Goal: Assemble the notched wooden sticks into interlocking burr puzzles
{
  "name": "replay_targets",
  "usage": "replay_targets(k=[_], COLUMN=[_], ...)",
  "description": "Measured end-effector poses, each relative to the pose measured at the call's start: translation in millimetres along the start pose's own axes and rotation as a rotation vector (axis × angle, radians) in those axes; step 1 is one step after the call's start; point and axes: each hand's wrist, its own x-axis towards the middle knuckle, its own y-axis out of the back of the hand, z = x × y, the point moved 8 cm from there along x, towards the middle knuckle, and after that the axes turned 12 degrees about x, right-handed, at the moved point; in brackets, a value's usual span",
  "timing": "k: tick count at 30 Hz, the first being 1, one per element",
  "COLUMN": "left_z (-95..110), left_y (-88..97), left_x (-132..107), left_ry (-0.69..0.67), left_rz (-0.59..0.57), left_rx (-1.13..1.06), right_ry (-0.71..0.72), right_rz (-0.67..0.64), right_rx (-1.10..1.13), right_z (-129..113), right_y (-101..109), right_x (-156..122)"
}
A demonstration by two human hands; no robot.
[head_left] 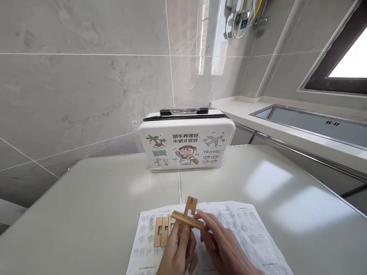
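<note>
My left hand [180,246] pinches two notched wooden burr puzzle pieces that cross each other. One piece [191,201] points up and away, with a dark numeral near its end. The other crosswise piece [187,220] slopes down to the right across it. My right hand [225,244] is closed around another wooden piece [212,243], mostly covered by the palm, while its fingertips touch the right side of the crossed pair. Just left of my left hand, several notched pieces [157,232] lie side by side on a printed sheet [243,229]; my hand partly hides them.
The sheet carries small diagrams and rests on a pale table [100,206] with a seam down its middle. A white cartoon-printed case [186,145] in clear plastic stands at the back against the grey tiled wall [86,95]. At right runs a counter with a sink [315,124].
</note>
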Motion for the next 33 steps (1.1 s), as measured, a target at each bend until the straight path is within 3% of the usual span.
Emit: replay_targets(k=[6, 11, 17, 23, 33], left_z=[11.3, 12.7, 15.3, 14.0, 7.3], left_y=[-0.2, -5.2, -9.2, -11.9, -7.3], left_x=[-0.8, -1.4, -3.3, -2.9, 1.6], left_ry=[-0.032, -0.052, -0.068, -0.017, 0.062], left_rz=[-0.002, -0.068, -0.098, -0.165, -0.167], left_rx=[-0.032, 0.004, 0.016, -0.02, -0.198], right_ry=[-0.194, -0.541, -0.803, -0.689, -0.696], right_rz=[0.237, 0.351, 0.401, 0.316, 0.176], right_rx=[0.266, 0.617, 1.11, 1.295, 1.334], right_z=[13.3, 43.9, 64.6, 53.7, 46.4], right_y=[26.7, 38.9, 23.0, 22.0, 13.1], right_x=[10.1, 9.0, -3.0, 13.9, 12.2])
